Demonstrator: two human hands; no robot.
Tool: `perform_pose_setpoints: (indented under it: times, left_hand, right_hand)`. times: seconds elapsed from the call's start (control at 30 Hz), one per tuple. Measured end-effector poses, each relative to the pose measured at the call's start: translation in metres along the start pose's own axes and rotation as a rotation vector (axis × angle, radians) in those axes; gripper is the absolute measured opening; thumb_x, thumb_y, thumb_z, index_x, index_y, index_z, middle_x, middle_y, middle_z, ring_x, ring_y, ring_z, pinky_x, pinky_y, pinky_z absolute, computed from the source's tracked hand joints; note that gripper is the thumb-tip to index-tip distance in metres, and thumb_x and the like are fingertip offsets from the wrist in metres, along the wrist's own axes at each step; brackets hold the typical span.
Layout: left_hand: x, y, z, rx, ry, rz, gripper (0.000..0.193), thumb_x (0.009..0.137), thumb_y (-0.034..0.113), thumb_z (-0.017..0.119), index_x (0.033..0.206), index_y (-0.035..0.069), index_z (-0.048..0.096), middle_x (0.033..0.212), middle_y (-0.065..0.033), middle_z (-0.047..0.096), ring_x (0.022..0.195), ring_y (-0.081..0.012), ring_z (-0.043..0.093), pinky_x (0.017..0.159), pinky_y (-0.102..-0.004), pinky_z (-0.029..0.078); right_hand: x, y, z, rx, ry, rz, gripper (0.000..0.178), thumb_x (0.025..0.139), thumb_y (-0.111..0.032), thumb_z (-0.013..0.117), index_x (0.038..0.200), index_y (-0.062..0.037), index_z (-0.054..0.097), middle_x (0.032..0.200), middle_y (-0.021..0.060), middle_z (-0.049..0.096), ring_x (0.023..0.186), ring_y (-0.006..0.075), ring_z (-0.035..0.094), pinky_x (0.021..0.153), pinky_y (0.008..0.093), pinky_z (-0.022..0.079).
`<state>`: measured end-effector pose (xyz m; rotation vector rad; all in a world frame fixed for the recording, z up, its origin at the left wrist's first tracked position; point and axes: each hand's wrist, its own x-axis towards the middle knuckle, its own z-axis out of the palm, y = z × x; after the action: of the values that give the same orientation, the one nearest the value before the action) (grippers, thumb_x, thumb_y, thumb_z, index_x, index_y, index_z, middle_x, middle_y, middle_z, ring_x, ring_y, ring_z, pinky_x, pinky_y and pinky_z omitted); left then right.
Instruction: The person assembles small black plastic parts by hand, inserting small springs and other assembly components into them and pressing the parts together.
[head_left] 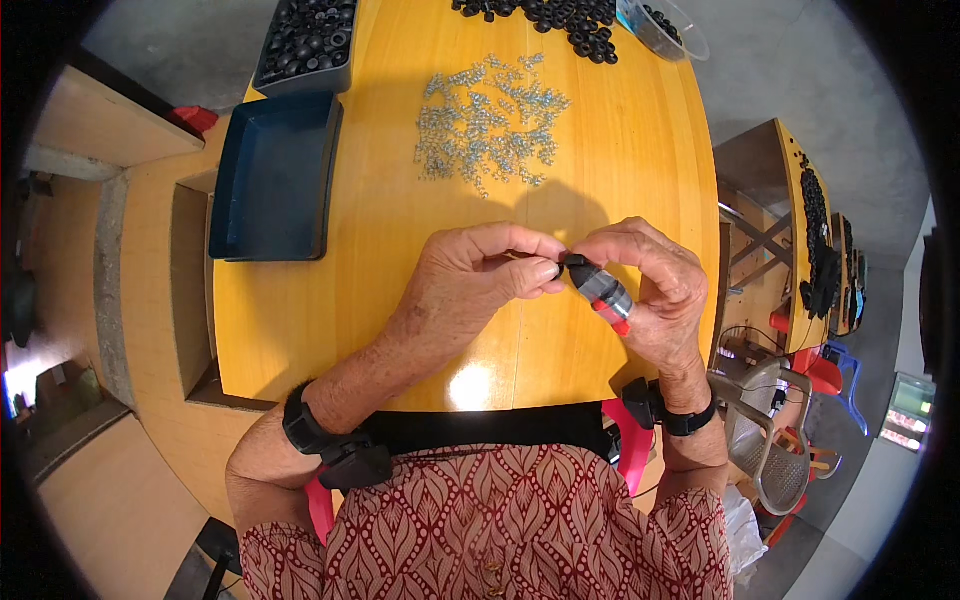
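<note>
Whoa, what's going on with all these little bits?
A person at a yellow wooden table pinches a small black piece in the left hand. The right hand meets it, with a tapered black thing, banded silvery and red, along the thumb; I can't tell if it's a tool or a cover. Small, shiny, silvery pieces lie scattered beyond the hands. A dark blue rectangular tray sits to the left.

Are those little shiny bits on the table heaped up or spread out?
Spread out: the shiny bits lie scattered on the table, yellow surface showing between them.
</note>
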<state>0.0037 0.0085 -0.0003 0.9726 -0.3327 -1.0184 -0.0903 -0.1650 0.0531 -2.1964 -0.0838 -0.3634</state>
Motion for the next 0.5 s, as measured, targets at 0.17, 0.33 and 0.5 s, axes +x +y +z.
perform_pose_setpoints:
  times: [0.17, 0.33, 0.5]
  left_hand:
    - [0.0, 0.0007, 0.002, 0.071, 0.022, 0.077, 0.022, 0.087, -0.002, 0.062, 0.109, -0.003, 0.063, 0.102, -0.008, 0.066, 0.098, -0.0138, 0.063, 0.089, -0.0248, 0.049]
    - [-0.0012, -0.0037, 0.003, 0.117, 0.019, 0.153, 0.022, 0.087, -0.002, 0.061, 0.109, -0.001, 0.063, 0.099, -0.0029, 0.065, 0.094, -0.0085, 0.06, 0.086, -0.0217, 0.048]
    - [-0.0015, -0.0029, 0.0046, 0.102, 0.025, 0.143, 0.022, 0.087, -0.003, 0.061, 0.109, -0.001, 0.062, 0.101, -0.0047, 0.065, 0.096, -0.0103, 0.061, 0.088, -0.0233, 0.048]
  right_hand:
    - [-0.0025, -0.0018, 0.0002, -0.036, 0.049, -0.014, 0.022, 0.07, 0.003, 0.073, 0.09, -0.0024, 0.066, 0.082, 0.0079, 0.066, 0.074, 0.0178, 0.064, 0.067, 0.0266, 0.051]
    - [-0.0012, -0.0031, 0.0014, -0.096, 0.057, -0.028, 0.021, 0.07, 0.003, 0.073, 0.088, -0.0029, 0.065, 0.08, 0.0062, 0.064, 0.069, 0.0156, 0.062, 0.063, 0.0258, 0.05]
    - [-0.0015, -0.0021, -0.0005, -0.075, 0.059, -0.038, 0.021, 0.071, 0.003, 0.073, 0.09, -0.0025, 0.066, 0.081, 0.007, 0.064, 0.07, 0.0169, 0.062, 0.065, 0.0262, 0.05]
